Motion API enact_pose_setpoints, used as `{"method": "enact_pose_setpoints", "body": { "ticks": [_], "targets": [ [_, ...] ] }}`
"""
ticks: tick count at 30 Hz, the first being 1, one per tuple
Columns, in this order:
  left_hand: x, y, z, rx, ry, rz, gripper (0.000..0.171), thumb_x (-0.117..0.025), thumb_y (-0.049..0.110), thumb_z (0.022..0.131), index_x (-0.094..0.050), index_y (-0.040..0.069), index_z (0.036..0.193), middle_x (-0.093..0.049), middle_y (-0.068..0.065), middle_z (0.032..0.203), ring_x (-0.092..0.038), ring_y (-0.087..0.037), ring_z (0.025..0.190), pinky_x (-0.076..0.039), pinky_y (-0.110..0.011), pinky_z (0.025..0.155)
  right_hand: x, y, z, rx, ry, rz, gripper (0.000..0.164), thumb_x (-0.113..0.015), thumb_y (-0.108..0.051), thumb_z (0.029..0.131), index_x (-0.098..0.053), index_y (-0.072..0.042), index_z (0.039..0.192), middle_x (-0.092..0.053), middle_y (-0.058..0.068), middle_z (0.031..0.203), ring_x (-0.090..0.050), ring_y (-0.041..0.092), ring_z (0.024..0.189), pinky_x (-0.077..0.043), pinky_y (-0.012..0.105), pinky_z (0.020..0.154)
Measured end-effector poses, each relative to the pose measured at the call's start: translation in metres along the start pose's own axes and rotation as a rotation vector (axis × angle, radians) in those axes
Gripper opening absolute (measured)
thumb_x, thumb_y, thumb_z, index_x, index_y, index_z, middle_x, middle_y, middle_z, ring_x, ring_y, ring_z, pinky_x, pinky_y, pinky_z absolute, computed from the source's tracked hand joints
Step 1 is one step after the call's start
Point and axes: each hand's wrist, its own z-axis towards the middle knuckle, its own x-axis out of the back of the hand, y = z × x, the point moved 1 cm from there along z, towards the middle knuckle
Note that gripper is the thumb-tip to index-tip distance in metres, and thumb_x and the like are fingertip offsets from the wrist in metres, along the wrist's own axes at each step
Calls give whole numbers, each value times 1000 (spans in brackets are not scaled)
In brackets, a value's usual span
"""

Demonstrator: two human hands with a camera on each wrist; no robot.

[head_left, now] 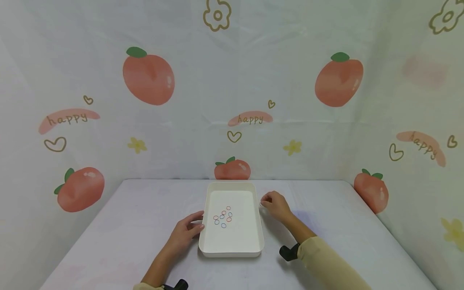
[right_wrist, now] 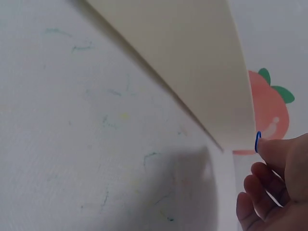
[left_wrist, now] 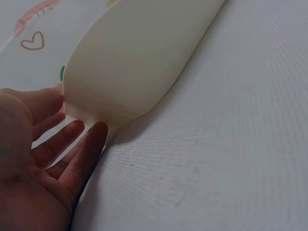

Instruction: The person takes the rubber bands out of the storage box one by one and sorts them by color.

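Note:
A white rectangular tray (head_left: 250,229) stands on the table, with several thin red and blue rings (head_left: 223,225), like small rubber bands, lying loose on its floor left of the middle. At the tray's left side, my left hand (head_left: 184,233) rests its fingertips against the outer wall, fingers spread and fairly straight. Just outside the right wall, my right hand (head_left: 277,206) is raised beside the rim. Between its thumb and forefinger it pinches a thin blue ring (right_wrist: 258,142), seen edge-on in the right wrist view, with the other fingers loosely bent.
The table (head_left: 127,225) has a pale cloth cover, with faint coloured marks in the right wrist view. Behind it and at the sides hangs a white curtain (head_left: 203,80) printed with peaches, hearts and flowers. Dark wrist mounts (head_left: 289,253) sit near both sleeves.

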Motion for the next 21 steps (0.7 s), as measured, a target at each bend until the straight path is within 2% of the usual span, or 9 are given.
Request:
{"method": "enact_pose_setpoints", "body": {
  "ticks": [8,21],
  "targets": [
    [1,-1,1,-6,-7,16,47,-65,11,93,-53,7,138,-58,-15,129,-64,-27,106,-56,-33,81,0,12,5,-29,-7,-39,4,-70,-1,85,-67,1,84,-60,4,81,-54,20,78,-47,35,70],
    [1,-2,1,-9,-2,11,46,-64,11,94,-53,5,138,-58,-16,129,-63,-28,107,-56,-34,82,-3,22,16,-108,-6,-39,4,-69,-1,87,-66,0,84,-60,5,80,-54,20,76,-48,35,67]
  ]
}}
